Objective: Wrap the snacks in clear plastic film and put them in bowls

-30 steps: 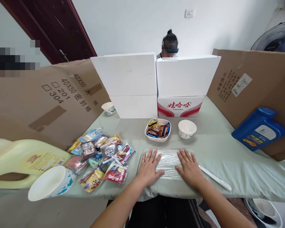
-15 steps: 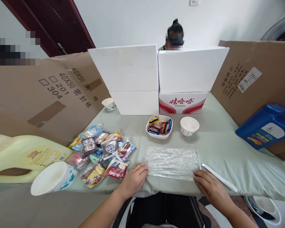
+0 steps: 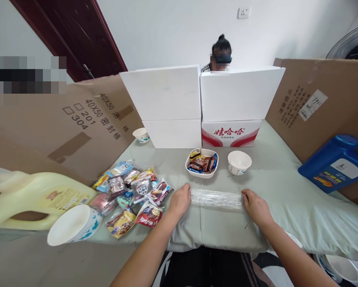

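A strip of clear plastic film (image 3: 217,199) stretches crinkled across the front of the cloth. My left hand (image 3: 180,200) pinches its left end, and my right hand (image 3: 255,206) pinches the right end, with the fingers of both closed. Beyond the film stands a white dish (image 3: 202,174) holding several small wrapped snacks (image 3: 200,162). To its right is an empty white bowl (image 3: 239,162) with a blue-green pattern. A pile of packaged snacks (image 3: 141,187) lies just left of my left hand. The white-handled tool is mostly hidden by my right forearm.
White boxes (image 3: 173,93) stand stacked at the back, a person (image 3: 222,52) behind them. Cardboard (image 3: 107,111) walls the left, more cardboard (image 3: 334,91) the right. A yellow jug (image 3: 47,195) and large bowl (image 3: 74,225) sit left; a blue bottle (image 3: 334,163) leans right.
Both hands have moved forward, away from the table's front edge, and now grip the film's ends. The film has gone from a wide flat sheet to a narrow strip. The view has shifted slightly.
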Tool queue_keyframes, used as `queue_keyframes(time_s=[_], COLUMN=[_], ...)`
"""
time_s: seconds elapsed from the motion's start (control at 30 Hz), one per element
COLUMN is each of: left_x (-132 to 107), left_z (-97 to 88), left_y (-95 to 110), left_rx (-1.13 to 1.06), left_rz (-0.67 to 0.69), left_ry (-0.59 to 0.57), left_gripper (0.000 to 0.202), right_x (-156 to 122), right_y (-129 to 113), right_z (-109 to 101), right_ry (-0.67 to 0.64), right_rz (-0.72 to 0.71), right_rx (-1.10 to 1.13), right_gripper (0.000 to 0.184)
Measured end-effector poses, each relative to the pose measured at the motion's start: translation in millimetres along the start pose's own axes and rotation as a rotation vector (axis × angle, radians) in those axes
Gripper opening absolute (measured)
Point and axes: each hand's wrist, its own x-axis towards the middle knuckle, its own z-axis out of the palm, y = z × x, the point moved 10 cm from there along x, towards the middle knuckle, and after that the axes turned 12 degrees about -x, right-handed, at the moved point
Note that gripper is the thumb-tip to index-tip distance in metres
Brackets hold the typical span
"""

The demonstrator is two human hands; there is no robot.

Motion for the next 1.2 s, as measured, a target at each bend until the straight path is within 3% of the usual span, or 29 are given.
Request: queue_keyframes(time_s=[0.13,0.23,0.37,0.47,0.57,0.63,0.7,0.77,0.87,1.0,1.1,1.2], left_x=[4.7,0.3,-12.8,-25.1,-30.9,-31.0,-29.9,-30.2,-36.0,-54.5,-69.9,-79.7], left_z=[6.1,-1.9,-15.3,7.7,45.5,58.1,59.3,53.6,35.2,20.2,36.0,50.5], left_y=[1.4,6.0,44.2,80.2,82.2,70.3,60.5,58.5,69.0,90.8,117.2,138.2], left_rx=[0.07,0.102,0.046,-0.03,0.02,0.066,0.091,0.097,0.084,0.027,-0.054,-0.137], left_rz=[0.021,0.019,0.152,0.327,0.331,0.292,0.277,0.29,0.312,0.255,0.331,0.476], left_ry=[0.007,0.047,0.181,0.103,-0.074,-0.127,-0.142,-0.141,-0.069,0.034,-0.04,-0.083], left_gripper=[0.014,0.016,0.025,0.037,0.053,0.059,0.059,0.058,0.051,0.032,0.024,0.034], right_x=[7.3,5.2,1.1,-6.7,-12.9,-12.4,-15.3,-27.3,-63.2,-120.7,-147.0,-156.6], right_y=[-6.8,-10.3,-37.2,-89.8,-116.7,-104.4,-81.1,-62.5,-54.8,-53.6,-43.7,-29.2], right_z=[9.2,-0.2,-22.9,-19.7,8.4,25.4,33.7,34.4,23.4,-1.6,-14.6,-29.7], right_ry=[0.011,0.049,0.151,0.15,-0.028,-0.132,-0.169,-0.148,-0.017,0.203,0.267,0.293], right_rz=[-0.007,-0.023,-0.096,-0.362,-0.514,-0.448,-0.348,-0.305,-0.35,-0.373,-0.356,-0.36], right_rx=[-0.09,-0.129,-0.118,-0.054,-0.039,-0.067,-0.109,-0.146,-0.171,-0.187,-0.165,-0.094], right_gripper=[0.026,0.028,0.033,0.042,0.06,0.072,0.08,0.087,0.092,0.072,0.055,0.044])
